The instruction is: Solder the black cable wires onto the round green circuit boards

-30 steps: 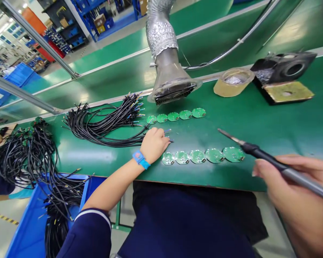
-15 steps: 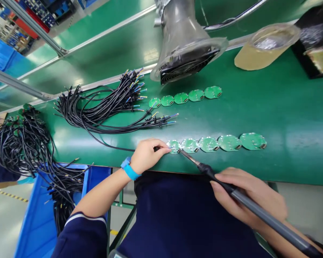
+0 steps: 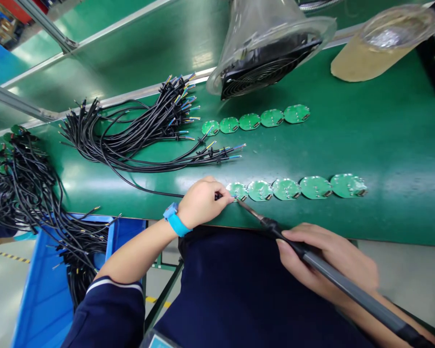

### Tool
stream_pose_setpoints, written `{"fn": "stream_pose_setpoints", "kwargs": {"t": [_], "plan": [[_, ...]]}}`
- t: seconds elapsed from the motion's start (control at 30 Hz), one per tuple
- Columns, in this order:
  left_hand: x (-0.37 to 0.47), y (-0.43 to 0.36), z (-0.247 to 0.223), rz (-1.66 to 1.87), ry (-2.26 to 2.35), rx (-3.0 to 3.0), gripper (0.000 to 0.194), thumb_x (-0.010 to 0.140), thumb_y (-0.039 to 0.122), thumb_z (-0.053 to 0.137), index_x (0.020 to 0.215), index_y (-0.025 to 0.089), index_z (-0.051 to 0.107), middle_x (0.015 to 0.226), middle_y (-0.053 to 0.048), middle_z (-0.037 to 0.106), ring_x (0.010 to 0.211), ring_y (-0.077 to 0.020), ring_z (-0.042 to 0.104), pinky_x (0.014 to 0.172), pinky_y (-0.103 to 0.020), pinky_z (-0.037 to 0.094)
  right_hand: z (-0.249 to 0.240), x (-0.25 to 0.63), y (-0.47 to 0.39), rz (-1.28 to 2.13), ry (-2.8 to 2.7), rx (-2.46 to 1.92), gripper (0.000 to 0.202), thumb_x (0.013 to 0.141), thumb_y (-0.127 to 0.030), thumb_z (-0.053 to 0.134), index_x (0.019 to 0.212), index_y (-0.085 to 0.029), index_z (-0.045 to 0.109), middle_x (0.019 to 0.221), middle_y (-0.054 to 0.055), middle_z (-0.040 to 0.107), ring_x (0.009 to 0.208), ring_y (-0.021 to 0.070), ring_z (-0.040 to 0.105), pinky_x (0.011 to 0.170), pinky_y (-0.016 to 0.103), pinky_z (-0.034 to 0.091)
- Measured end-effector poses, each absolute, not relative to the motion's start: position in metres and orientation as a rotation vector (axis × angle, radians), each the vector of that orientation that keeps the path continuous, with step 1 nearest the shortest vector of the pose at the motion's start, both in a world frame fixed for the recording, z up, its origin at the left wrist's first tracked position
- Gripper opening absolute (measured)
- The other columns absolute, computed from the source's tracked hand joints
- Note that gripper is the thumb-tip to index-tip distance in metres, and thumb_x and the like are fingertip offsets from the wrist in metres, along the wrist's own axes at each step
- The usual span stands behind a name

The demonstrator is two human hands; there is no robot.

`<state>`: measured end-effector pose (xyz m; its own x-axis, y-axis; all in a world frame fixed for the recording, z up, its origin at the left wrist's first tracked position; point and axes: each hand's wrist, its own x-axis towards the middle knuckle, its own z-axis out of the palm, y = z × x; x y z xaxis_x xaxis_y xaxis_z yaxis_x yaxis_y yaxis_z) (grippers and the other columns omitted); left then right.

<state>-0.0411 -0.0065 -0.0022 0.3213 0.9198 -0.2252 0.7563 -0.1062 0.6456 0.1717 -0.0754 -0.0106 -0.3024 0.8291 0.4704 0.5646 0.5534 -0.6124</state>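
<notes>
My left hand (image 3: 205,200) pinches the end of a black cable (image 3: 150,192) at the left end of the near row of round green circuit boards (image 3: 285,188). A bit of coloured wire shows at my fingertips, against the leftmost board (image 3: 237,189). In my right hand (image 3: 329,258) is a soldering iron (image 3: 333,275), held like a pen. Its metal tip points left and meets the lower edge of that leftmost board, close to my left fingertips. Whether the tip touches wire or board is too small to tell.
Behind lies a second row of green boards (image 3: 249,122), beside a bundle of black cables (image 3: 130,130) with bared coloured ends. A fume extractor hood (image 3: 271,58) hangs above. More cables heap at left over a blue bin (image 3: 39,290). A yellowish cup (image 3: 369,53) stands back right.
The iron's tip has shifted slightly left and down along the leftmost board, nearer my left fingertips. My left hand still pinches the cable. The whole view has shifted a little.
</notes>
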Motion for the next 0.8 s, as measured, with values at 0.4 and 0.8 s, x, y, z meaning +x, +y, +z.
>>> {"fn": "stream_pose_setpoints", "kwargs": {"t": [0.4,0.8], "plan": [[-0.037,-0.009,-0.002,0.346,1.543,1.872,0.012,0.074,0.014,0.064,0.062,0.016,0.065,0.066,-0.001,0.06,0.066,-0.0127,0.054,0.064,-0.024,0.044,-0.008,0.168,-0.072,0.353,-2.104,-1.085,0.01,0.088,-0.025,0.051,0.081,-0.019,0.054,0.061,0.0,0.061,0.048,0.0091,0.059,0.045,0.019,0.048],[-0.037,-0.004,0.004,0.275,1.493,1.867,0.015,0.074,0.012,0.064,0.059,0.016,0.065,0.066,-0.001,0.062,0.068,-0.0129,0.056,0.063,-0.023,0.044,-0.005,0.17,-0.07,0.359,-2.088,-1.127,0.012,0.089,-0.029,0.051,0.083,-0.019,0.054,0.063,0.0,0.064,0.05,0.0097,0.061,0.045,0.019,0.048]]}}
